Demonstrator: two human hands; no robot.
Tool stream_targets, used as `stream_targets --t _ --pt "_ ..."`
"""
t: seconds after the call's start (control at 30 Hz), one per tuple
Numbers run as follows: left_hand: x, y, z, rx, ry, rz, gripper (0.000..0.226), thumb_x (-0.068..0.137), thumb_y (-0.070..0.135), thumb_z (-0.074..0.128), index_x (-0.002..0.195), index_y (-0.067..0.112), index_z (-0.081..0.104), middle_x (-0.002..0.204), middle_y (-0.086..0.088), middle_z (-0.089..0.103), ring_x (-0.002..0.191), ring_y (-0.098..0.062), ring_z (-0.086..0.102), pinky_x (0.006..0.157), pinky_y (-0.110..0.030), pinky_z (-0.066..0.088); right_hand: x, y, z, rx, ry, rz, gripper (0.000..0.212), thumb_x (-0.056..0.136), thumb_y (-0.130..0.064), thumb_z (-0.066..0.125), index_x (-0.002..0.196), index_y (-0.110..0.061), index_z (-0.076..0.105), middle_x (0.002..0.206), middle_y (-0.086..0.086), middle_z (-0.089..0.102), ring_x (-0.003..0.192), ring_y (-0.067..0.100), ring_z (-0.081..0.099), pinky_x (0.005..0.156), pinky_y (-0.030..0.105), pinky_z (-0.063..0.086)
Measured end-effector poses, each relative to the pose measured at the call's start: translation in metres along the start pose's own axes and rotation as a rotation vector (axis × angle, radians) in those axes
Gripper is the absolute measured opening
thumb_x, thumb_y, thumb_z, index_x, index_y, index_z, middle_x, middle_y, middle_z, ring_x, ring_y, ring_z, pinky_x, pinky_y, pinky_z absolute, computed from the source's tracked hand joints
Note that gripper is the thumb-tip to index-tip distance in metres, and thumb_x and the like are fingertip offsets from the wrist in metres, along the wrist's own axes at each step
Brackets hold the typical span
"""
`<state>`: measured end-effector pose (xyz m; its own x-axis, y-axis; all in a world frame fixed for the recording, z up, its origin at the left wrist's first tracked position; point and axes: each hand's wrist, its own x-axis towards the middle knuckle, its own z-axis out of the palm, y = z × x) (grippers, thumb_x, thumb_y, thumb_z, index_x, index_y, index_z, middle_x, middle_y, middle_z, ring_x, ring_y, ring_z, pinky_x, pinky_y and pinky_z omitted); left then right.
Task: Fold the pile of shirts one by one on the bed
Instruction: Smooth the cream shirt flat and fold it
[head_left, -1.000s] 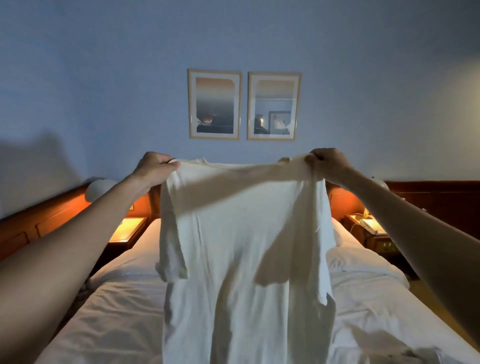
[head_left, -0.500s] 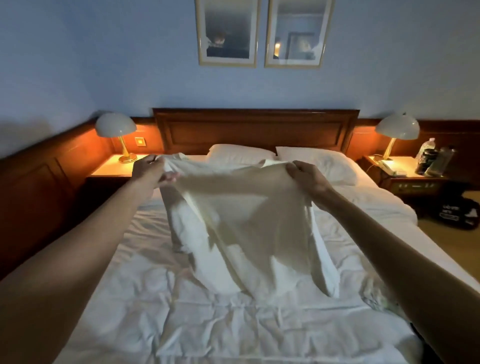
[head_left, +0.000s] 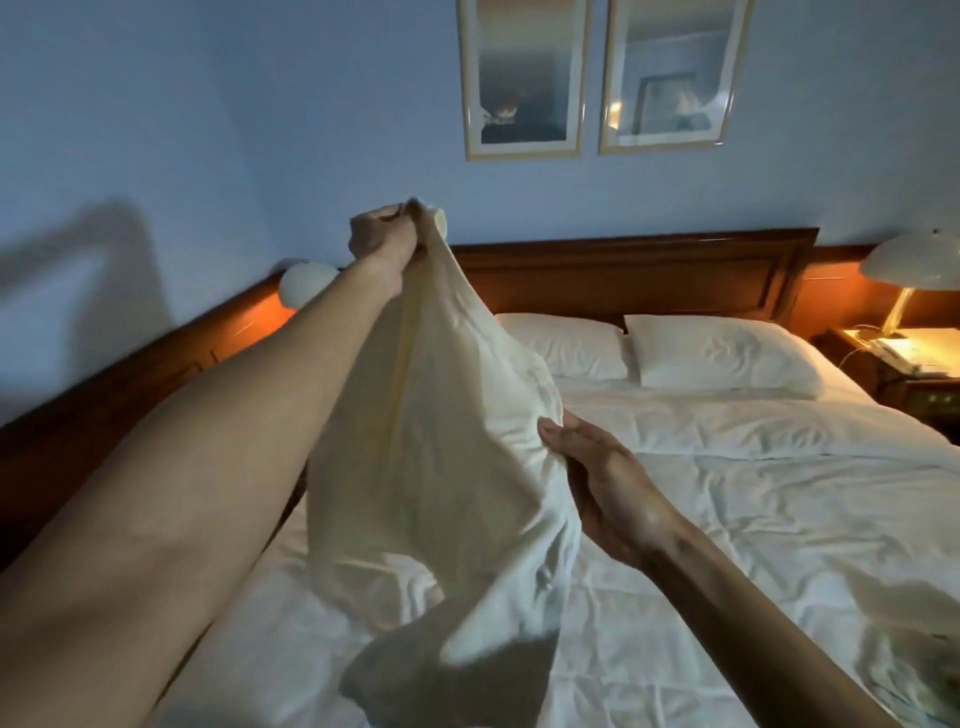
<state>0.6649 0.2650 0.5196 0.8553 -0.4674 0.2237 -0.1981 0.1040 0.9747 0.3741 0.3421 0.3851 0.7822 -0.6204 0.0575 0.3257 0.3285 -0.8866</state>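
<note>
Head view: left hand (head_left: 384, 234) fisted on shirt (head_left: 431, 467) top, upper centre-left; right hand (head_left: 597, 467) pinches its edge mid-frame, thumb on cloth. Shirt hangs at centre, hem on bed (head_left: 753, 509). Step judged: spreading before fold — next, lay flat, smooth.

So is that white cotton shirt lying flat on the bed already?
No, the white cotton shirt hangs bunched from the raised left hand, while the right hand grips its side above the white-sheeted bed.

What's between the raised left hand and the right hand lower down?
In the head view, only the white shirt spans it, hanging from the left hand down to the right hand, which grips its edge.
</note>
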Motion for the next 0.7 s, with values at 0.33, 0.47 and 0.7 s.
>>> stream_targets --t 0.33,0.47,0.7 --pt "-0.113 -0.225 0.253 0.246 -0.390 -0.284 0.027 0.081 0.039 0.074 0.104 0.025 0.076 0.109 -0.002 0.075 0.099 -0.024 0.071 0.091 -0.038 0.058 -0.084 0.080 -0.212 -0.216 0.583 0.126 0.021 0.102 -0.018 0.049 0.111 -0.012 0.068 0.099 0.013 0.074 0.078 0.026 0.070 0.062 0.037 0.056" --pt "-0.222 -0.357 0.330 0.346 -0.508 -0.373 0.030 0.089 0.031 0.069 0.116 0.018 0.074 0.123 -0.006 0.070 0.116 -0.023 0.063 0.100 -0.024 0.048 -0.134 0.166 -0.314 -0.289 0.762 0.322 0.018 0.102 -0.015 0.050 0.103 -0.008 0.066 0.089 0.019 0.073 0.071 0.028 0.066 0.055 0.040 0.056" --pt "-0.352 -0.558 0.400 0.498 -0.611 -0.413 0.026 0.094 0.020 0.061 0.116 0.014 0.074 0.124 -0.009 0.069 0.120 -0.024 0.060 0.098 -0.022 0.043 -0.178 0.331 -0.475 -0.505 1.099 0.602 0.031 0.099 -0.014 0.054 0.068 -0.011 0.051 0.055 -0.002 0.049 0.051 0.012 0.041 0.051 0.028 0.040"
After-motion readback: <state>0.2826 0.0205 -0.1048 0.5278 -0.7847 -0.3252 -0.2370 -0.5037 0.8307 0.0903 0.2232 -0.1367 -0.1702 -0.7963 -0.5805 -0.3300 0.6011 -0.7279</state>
